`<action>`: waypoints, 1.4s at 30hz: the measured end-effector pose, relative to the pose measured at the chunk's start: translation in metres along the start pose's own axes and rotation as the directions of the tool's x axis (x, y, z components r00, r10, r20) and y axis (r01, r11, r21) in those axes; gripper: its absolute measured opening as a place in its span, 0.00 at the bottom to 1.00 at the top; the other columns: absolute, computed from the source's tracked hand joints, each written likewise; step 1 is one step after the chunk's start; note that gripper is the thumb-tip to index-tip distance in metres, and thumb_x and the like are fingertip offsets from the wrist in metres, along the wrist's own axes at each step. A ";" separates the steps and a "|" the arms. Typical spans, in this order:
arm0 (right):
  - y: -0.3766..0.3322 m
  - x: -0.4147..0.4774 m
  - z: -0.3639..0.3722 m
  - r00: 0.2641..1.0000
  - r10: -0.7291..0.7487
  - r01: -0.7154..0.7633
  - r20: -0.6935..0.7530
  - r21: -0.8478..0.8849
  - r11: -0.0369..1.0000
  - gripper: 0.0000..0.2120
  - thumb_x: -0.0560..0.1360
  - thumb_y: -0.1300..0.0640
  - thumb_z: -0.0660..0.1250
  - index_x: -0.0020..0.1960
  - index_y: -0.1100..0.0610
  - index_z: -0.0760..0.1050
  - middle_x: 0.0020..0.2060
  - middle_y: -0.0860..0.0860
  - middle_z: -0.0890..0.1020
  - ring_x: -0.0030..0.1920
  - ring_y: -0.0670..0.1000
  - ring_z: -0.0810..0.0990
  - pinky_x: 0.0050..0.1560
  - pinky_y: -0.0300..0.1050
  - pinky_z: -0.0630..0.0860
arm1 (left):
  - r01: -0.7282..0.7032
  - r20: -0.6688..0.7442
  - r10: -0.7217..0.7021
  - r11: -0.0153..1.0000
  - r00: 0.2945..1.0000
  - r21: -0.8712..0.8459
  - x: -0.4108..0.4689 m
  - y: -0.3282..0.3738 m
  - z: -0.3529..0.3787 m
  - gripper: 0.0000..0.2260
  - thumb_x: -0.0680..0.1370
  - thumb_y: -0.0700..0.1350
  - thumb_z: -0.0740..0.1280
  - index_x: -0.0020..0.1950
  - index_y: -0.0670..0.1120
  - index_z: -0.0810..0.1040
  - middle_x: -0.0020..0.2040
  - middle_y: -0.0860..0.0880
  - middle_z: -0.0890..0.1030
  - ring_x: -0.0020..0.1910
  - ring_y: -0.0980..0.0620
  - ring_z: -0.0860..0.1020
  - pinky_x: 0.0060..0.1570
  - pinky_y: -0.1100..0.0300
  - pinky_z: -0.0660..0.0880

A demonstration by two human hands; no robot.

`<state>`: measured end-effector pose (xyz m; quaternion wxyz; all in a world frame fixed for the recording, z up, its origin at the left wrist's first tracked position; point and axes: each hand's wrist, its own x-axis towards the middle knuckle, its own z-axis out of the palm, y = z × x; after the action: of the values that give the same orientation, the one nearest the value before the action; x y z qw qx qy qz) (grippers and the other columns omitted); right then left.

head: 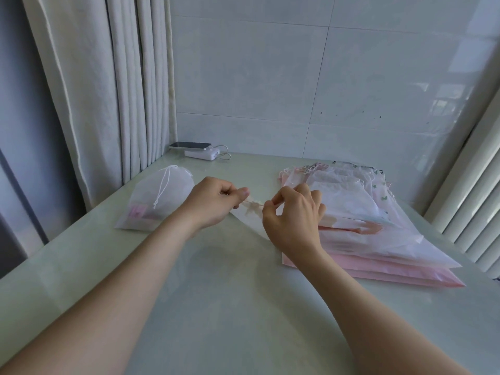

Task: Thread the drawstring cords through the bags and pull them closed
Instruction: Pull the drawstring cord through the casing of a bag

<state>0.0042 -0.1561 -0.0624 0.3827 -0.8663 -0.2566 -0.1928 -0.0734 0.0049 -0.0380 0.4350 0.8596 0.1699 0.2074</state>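
The gathered mouth of a translucent bag (252,208) is stretched between both hands over the middle of the pale bench (216,307), and its thin body trails down onto the surface. The left hand (215,203) has a curled grip on one end, thumb laid across the fingers. The right hand (293,216) pinches the other end between thumb and forefinger, the other fingers bent. Both forearms reach forward. A closed bag (159,201) with a white cord (163,189) lies to the left, and a pile of flat bags (378,239) lies just beside the right hand. At the far edge a phone (189,145) rests on a power bank (201,154), beside the curtain (108,90) and below a tiled wall (297,77).
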 end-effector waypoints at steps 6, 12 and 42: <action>0.003 -0.003 0.000 0.995 -0.100 0.100 0.005 -0.078 0.992 0.07 0.72 0.53 0.69 0.39 0.51 0.72 0.45 0.49 0.71 0.51 0.56 0.65 0.51 0.49 0.58 | -0.075 -0.012 0.074 0.979 0.997 -0.189 -0.005 0.006 0.010 0.20 0.83 0.55 0.68 0.41 0.41 0.78 0.36 0.43 0.83 0.33 0.54 0.81 0.40 0.60 0.76; 0.004 -0.002 -0.001 0.994 -0.095 0.099 0.054 -0.068 0.993 0.07 0.72 0.53 0.69 0.37 0.51 0.73 0.43 0.48 0.72 0.51 0.56 0.65 0.50 0.49 0.58 | -0.091 -0.025 0.088 0.916 0.996 -0.392 -0.007 0.018 0.012 0.17 0.81 0.48 0.72 0.39 0.36 0.80 0.44 0.42 0.87 0.47 0.46 0.86 0.54 0.49 0.83; 0.006 0.004 -0.010 0.981 -0.193 0.179 0.030 0.255 0.950 0.07 0.77 0.54 0.71 0.40 0.50 0.80 0.36 0.39 0.83 0.48 0.50 0.77 0.57 0.55 0.72 | -0.188 0.137 0.194 0.981 0.971 -0.051 -0.012 0.009 0.030 0.19 0.88 0.53 0.56 0.48 0.39 0.71 0.37 0.50 0.81 0.31 0.49 0.73 0.37 0.52 0.72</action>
<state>0.0098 -0.1660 -0.0575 0.4625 -0.7877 -0.3697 -0.1700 -0.0671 -0.0260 -0.0491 0.4401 0.8761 0.0513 0.1902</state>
